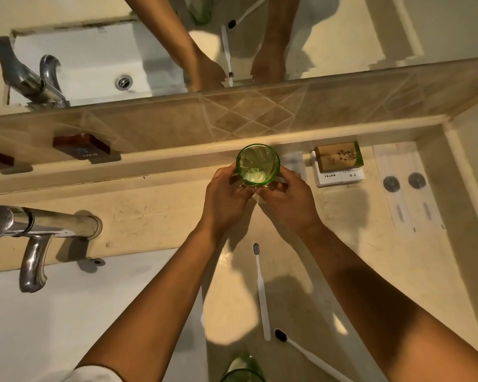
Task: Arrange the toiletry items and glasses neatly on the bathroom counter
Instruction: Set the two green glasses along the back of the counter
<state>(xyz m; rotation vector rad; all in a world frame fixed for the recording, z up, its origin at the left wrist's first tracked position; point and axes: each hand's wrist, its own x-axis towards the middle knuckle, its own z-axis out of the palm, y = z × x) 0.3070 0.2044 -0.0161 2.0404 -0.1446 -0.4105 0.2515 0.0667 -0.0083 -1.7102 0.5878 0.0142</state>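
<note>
A green glass [257, 164] stands upright near the back ledge of the beige counter [356, 266]. My left hand [225, 198] and my right hand [287, 198] both grip its lower part from either side. A white toothbrush [260, 288] lies lengthwise on the counter between my forearms. A second toothbrush with a black head [304, 351] lies at an angle near the front. The rim of another green glass [242, 372] shows at the bottom edge. Small boxes [338, 164] marked HOTEL sit stacked right of the held glass.
Two flat sealed packets [407, 188] lie at the far right by the wall. A chrome tap [33, 232] overhangs the white sink [66, 312] on the left. A mirror [342, 31] runs along the back above a tiled ledge. A COLD label [82, 147] sits on the ledge.
</note>
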